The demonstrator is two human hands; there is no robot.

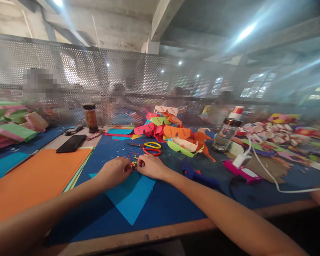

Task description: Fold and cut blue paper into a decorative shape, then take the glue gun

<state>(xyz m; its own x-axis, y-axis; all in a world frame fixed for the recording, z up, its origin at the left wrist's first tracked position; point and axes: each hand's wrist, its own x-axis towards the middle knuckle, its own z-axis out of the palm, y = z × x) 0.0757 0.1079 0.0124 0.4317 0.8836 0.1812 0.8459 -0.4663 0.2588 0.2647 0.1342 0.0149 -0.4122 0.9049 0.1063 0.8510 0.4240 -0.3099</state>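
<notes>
My left hand [116, 172] and my right hand [152, 167] meet at the far corner of a blue paper sheet [130, 201], which lies turned with one corner towards me. Both hands have curled, pinching fingers; whatever sits between the fingertips is too small or hidden to name. Tiny red and yellow paper bits [134, 156] are scattered right by the fingertips. Just beyond them rests a pair of scissors [149, 145] with yellow and red handles. Behind that, cut paper shapes [177, 133] in pink, orange and green, some with red dots, form a heap.
Orange paper sheets [42, 174] and a phone [71, 143] lie left. A dark-lidded bottle [90, 119] stands near the mesh screen [96, 71]. Rightward are a blue glue gun [198, 174], a clear jar [225, 137], a pink power strip [242, 172] and a white cable [272, 179].
</notes>
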